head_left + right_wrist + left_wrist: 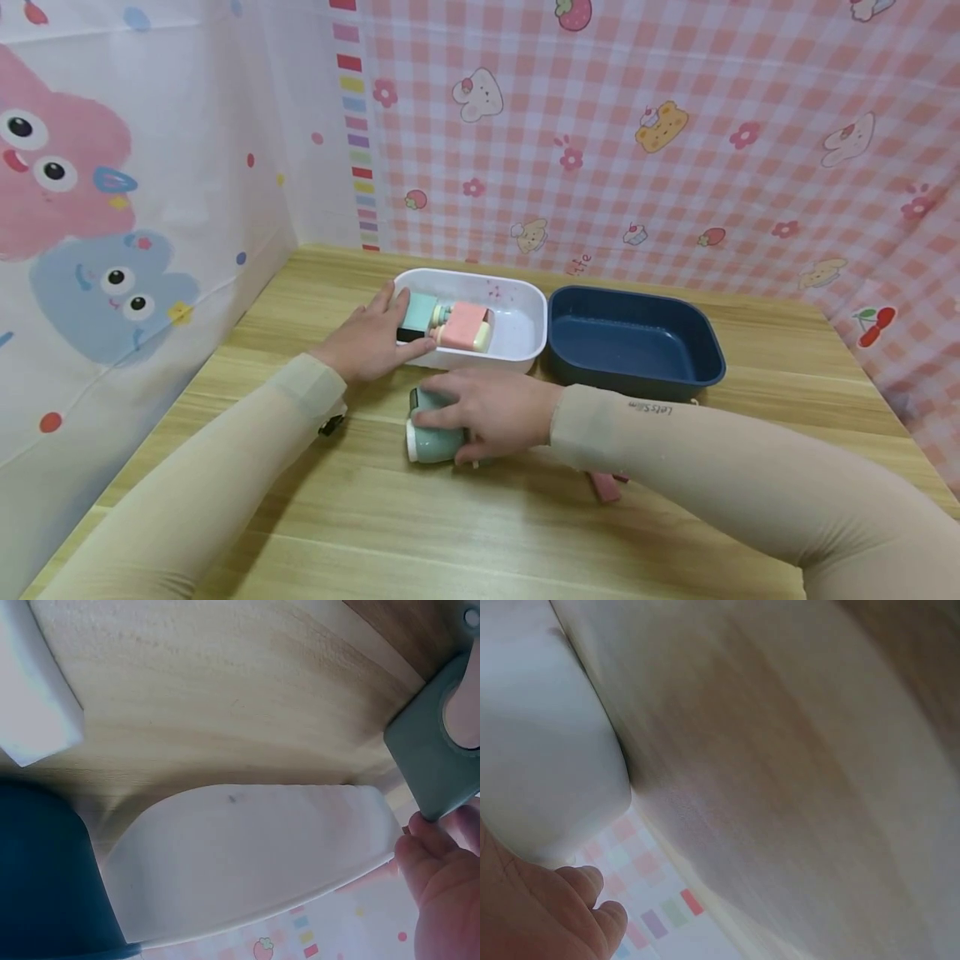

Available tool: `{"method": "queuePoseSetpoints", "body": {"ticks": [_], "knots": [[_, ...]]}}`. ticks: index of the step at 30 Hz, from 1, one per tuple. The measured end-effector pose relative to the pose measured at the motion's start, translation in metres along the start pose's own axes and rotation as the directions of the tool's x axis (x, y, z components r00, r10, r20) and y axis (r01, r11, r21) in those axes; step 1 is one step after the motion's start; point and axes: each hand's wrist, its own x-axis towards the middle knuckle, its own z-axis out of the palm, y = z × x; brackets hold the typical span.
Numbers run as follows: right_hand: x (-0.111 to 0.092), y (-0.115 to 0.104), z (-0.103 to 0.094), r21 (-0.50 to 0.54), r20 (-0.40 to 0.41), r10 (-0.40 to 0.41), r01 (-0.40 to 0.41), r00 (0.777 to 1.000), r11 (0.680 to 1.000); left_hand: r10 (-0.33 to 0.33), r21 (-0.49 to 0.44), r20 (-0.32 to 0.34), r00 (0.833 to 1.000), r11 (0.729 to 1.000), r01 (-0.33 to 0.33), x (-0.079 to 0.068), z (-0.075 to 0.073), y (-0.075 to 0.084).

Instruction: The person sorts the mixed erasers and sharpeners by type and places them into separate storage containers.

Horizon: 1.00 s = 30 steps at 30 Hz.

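Green stamper [433, 437] lies on its side on the worktop [480, 533] just in front of the white tub [517, 354], right hand [495, 417] fingers curled round it, so I'd lift it straight while the left hand [371, 337], fingers straight, steadies the tub's rim.

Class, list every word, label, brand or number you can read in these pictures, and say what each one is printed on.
"Life" on the pink checked backdrop, just above the table edge.
Small dark lettering on the right sleeve, near the wrist: too small to read surely.
No readable print shows in the wrist views.
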Motion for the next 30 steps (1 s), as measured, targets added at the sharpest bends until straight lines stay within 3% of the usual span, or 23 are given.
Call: {"method": "queuePoseSetpoints", "body": {"ticks": [10,22,30], "knots": [[-0.001,-0.004,0.004,0.039,0.011,0.031,-0.031,0.999,0.999,-0.006,0.004,0.005,1.000,1.000,0.006,0.000,0.000,0.000],[-0.010,-0.007,0.010,-0.132,-0.137,-0.001,-0.018,0.991,0.991,0.010,-0.002,-0.010,1.000,1.000,-0.010,-0.001,0.001,0.000],[-0.012,-0.007,0.012,-0.170,-0.213,-0.033,-0.004,0.977,0.985,0.016,0.002,-0.012,1.000,1.000,-0.016,-0.001,0.000,0.001]]}}
